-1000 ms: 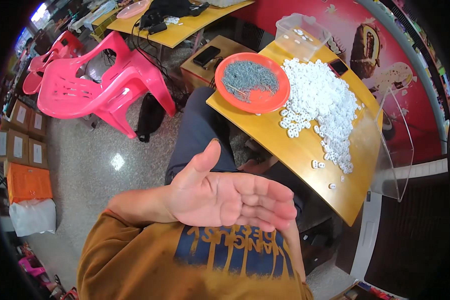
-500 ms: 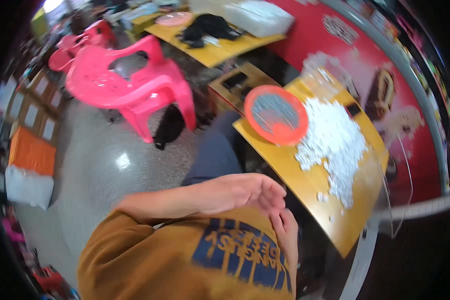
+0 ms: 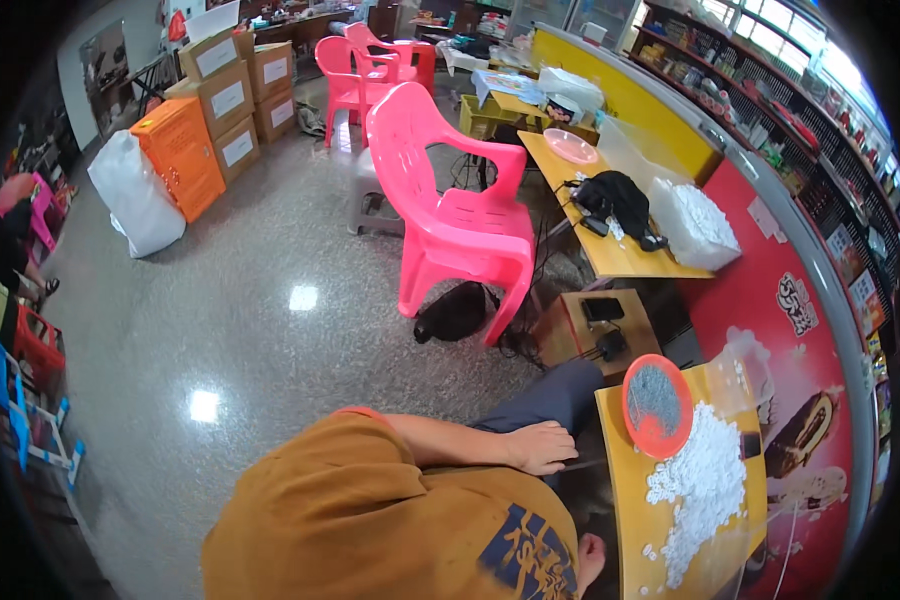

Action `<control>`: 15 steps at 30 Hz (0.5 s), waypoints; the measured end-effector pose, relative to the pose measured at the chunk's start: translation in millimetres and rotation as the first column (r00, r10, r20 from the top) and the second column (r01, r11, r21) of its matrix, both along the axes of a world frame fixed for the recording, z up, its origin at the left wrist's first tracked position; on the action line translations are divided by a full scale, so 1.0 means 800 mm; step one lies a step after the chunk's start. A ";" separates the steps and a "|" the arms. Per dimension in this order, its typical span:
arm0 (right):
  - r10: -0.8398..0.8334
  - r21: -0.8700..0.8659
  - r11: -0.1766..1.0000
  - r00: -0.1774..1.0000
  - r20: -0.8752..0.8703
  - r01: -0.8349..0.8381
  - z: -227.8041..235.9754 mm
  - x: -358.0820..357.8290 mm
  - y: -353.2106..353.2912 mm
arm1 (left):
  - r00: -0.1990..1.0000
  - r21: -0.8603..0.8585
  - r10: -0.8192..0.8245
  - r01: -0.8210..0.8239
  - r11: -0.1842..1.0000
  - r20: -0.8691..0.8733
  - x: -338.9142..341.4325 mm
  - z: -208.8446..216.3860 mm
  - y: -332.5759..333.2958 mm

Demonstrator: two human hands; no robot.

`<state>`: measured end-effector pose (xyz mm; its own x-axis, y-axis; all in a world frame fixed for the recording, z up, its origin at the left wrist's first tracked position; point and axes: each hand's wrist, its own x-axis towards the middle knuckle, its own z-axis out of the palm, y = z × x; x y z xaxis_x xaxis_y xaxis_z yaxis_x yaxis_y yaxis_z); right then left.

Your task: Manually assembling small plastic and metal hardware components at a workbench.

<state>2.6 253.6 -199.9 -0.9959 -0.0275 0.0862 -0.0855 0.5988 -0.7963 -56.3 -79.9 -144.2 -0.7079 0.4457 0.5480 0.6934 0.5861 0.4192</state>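
Note:
My left hand [image 3: 542,447] rests on my thigh, with its fingers spread a little and lying down; nothing shows in it. Lower down, by the table's near edge, my right hand [image 3: 591,558] is partly covered by my brown shirt. Its fingers look curled in, and whatever they may hold is hidden. To the right stands a yellow table [image 3: 610,500] bearing a heap of small white pieces [image 3: 705,475]. At its far left corner sits a round orange-red dish [image 3: 678,440] filled with small grey metal-looking pieces, too small to name.
A pink plastic armchair [image 3: 450,215] stands ahead, with a black bag [image 3: 457,312] beneath it. Beyond my knee is a wooden box [image 3: 560,335] with dark devices on top. Another yellow table [image 3: 620,255] holds black cloth. Cardboard boxes [image 3: 225,100] are stacked far left.
My view has swung up and left, so more of the room shows. My hands, touching or nearly touching before, are now apart; the left lies on my thigh.

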 end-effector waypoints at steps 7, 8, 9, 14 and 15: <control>-0.020 0.374 0.922 0.976 -0.219 0.103 0.035 0.020 -0.037 | 0.984 -0.029 0.077 -0.082 0.996 -0.159 -0.005 -0.009 0.001; -0.009 0.437 0.888 0.955 -0.295 0.143 0.033 0.026 -0.038 | 0.983 -0.029 0.060 -0.066 0.997 -0.175 -0.004 -0.010 0.003; 0.058 0.560 0.818 0.951 -0.305 0.129 0.016 0.019 -0.024 | 0.989 -0.111 0.053 -0.069 0.991 -0.138 -0.005 -0.011 0.005; 0.276 0.755 0.648 0.892 -0.357 0.101 -0.002 0.009 -0.016 | 0.992 -0.263 0.038 -0.069 0.962 -0.124 -0.006 -0.013 0.012; 0.282 0.755 0.650 0.894 -0.348 0.089 -0.003 0.010 -0.017 | 0.991 -0.270 0.023 -0.058 0.961 -0.129 -0.008 -0.013 0.012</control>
<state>10.3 239.8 -202.0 -0.8548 -0.3597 0.3741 -0.3728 0.9271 0.0395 -62.9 -70.5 -154.8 -0.6627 0.5626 0.4942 0.7031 0.6946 0.1521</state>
